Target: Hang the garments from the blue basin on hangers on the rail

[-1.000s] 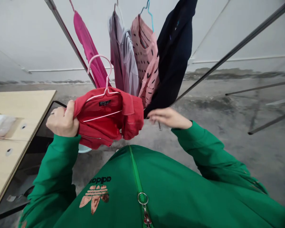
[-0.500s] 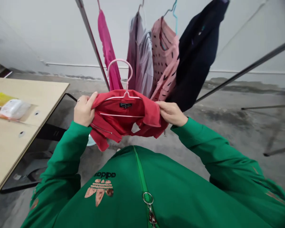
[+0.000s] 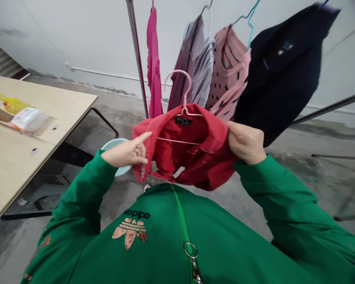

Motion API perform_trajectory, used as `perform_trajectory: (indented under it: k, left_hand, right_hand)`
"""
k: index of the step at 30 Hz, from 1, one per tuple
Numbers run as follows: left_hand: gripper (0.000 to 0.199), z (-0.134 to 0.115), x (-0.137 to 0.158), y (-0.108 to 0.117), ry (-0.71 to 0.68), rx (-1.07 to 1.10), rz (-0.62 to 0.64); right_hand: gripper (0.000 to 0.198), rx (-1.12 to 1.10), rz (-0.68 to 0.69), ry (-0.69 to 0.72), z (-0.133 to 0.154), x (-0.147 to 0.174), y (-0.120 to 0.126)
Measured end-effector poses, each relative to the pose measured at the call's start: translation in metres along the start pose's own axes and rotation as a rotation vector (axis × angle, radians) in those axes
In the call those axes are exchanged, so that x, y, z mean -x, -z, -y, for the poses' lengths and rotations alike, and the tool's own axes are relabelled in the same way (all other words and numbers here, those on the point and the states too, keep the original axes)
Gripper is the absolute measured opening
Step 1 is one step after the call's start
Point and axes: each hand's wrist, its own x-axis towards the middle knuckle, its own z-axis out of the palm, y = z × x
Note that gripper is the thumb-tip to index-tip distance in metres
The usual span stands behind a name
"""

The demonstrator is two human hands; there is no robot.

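A red jacket hangs on a pink hanger in front of my body, its collar spread and the black neck label showing. My right hand is closed on the jacket's shoulder beside the collar. At the other side, my left hand lies against the front of the jacket, index finger stretched out and the other fingers loosely curled, with no cloth visibly gripped. The hanger's hook stands up free above the collar, and its lower bar shows inside the neck opening.
Behind the jacket, a rack pole stands beside a hanging magenta garment, grey clothes, a pink patterned top and a dark garment. At left is a wooden table with a plastic-wrapped package. A pale blue basin sits below.
My left hand has loosened its grip on the collar and extended its index finger. The jacket and my right hand appear further right in view, as the camera has turned left.
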Motion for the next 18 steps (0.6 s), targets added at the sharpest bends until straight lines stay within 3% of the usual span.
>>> perform_trajectory:
  k: [1, 2, 5, 6, 9, 13, 18]
  left_hand:
    - [0.075, 0.003, 0.005, 0.002, -0.049, 0.084, 0.039]
    - [0.072, 0.009, 0.007, 0.005, -0.069, 0.118, -0.008]
    - [0.065, 0.040, -0.004, 0.011, -0.032, -0.049, -0.371]
    - [0.065, 0.052, -0.013, 0.009, -0.028, -0.123, -0.416]
    - [0.065, 0.083, -0.044, -0.009, -0.061, -0.099, -0.301]
    - [0.036, 0.100, -0.068, -0.033, 0.018, 0.101, -0.313]
    - [0.020, 0.102, -0.068, -0.011, 0.027, 0.076, -0.475]
  right_hand:
    - [0.039, -0.062, 0.000, -0.020, -0.006, 0.004, 0.001]
    - [0.039, -0.118, -0.002, -0.030, -0.012, 0.008, 0.002]
    - [0.036, -0.227, -0.026, -0.020, -0.023, 0.018, 0.008]
    - [0.036, -0.245, -0.035, -0.017, -0.025, 0.020, 0.010]
    - [0.034, -0.275, -0.053, -0.045, -0.028, 0.023, 0.016]
    - [0.028, -0.349, -0.047, -0.134, -0.030, 0.024, 0.026]
    - [0.031, -0.450, 0.155, -0.361, -0.036, 0.028, 0.043]
